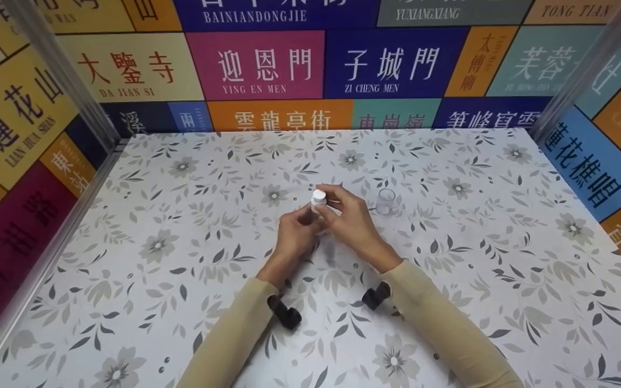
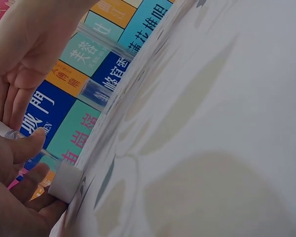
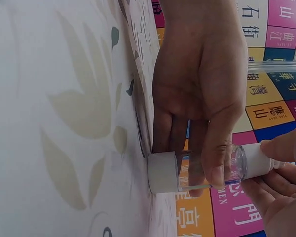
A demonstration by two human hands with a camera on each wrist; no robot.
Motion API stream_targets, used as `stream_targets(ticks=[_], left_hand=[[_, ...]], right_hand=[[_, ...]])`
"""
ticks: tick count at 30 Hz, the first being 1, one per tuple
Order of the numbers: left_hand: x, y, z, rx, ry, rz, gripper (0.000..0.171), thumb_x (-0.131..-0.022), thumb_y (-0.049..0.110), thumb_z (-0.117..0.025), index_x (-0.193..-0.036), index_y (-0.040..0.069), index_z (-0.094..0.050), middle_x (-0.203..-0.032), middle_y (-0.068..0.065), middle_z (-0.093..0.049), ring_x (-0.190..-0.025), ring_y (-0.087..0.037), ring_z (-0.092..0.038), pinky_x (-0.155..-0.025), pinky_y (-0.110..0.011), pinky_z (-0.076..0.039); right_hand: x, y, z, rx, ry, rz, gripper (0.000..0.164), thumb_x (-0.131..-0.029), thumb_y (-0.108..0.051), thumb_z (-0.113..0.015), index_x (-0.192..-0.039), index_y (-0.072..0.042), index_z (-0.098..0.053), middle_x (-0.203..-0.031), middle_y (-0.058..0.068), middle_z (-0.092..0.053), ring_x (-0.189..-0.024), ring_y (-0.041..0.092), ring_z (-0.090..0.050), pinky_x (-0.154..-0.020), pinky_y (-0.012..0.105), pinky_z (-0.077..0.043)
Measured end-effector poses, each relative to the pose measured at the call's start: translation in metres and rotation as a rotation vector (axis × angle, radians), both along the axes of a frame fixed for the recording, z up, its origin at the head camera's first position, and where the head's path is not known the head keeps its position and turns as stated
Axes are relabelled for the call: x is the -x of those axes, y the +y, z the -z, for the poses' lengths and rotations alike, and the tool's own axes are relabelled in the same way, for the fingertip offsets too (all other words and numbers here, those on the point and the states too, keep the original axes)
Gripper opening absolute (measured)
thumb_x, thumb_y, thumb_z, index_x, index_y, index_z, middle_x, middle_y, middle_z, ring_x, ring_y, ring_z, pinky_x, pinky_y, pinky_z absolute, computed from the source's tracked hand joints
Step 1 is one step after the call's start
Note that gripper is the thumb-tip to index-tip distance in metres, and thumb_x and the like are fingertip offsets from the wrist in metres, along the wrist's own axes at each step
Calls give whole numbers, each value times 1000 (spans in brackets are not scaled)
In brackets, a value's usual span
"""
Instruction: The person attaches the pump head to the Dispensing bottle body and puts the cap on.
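A small clear bottle (image 3: 163,172) with a white base stands between my hands, its base close to or on the table. My left hand (image 1: 295,235) grips the clear body, thumb on one side and fingers on the other. Above it, my right hand (image 1: 349,214) pinches the bottle's white top (image 1: 319,196) between thumb and fingers. The left wrist view shows the white base (image 2: 65,182) below the left fingers. Fingers partly hide the top, so its exact kind cannot be told. To the right of the right hand, a clear cup-shaped piece (image 1: 386,201) stands on the table.
The table (image 1: 224,334) has a white cover with grey flowers and leaves. Panels (image 1: 256,64) with coloured blocks and lettering enclose its back and sides. Black wrist bands (image 1: 284,312) stick out from both beige sleeves (image 1: 445,318).
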State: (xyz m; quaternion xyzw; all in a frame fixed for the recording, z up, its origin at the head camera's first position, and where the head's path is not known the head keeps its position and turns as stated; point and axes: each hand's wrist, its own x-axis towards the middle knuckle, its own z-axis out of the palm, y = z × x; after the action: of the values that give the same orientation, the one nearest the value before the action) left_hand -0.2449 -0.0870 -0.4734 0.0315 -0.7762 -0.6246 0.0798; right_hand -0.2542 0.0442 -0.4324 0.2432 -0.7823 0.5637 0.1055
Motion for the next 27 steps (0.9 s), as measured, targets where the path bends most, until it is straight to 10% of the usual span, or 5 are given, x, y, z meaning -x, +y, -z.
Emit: stream_targets(ticks=[13, 27], left_hand=[[-3, 0, -4, -33, -14, 16, 43, -82, 4, -77, -125, 9, -71, -104, -14, -77, -83, -10, -64, -72, -21, -55], [-3, 1, -3, -29, -5, 13, 45, -83, -2, -72, -127, 6, -67, -117, -17, -73, -98, -19, -69, -83, -27, -58]], right_hand=[[5, 3, 1, -26, 9, 23, 36, -86, -10, -77, -119, 1, -66, -116, 18, -72, -109, 31, -70, -95, 41, -56], [10, 8, 0, -26, -86, -36, 39, -87, -8, -76, -124, -3, -67, -122, 16, -71, -116, 26, -67, -97, 23, -53]])
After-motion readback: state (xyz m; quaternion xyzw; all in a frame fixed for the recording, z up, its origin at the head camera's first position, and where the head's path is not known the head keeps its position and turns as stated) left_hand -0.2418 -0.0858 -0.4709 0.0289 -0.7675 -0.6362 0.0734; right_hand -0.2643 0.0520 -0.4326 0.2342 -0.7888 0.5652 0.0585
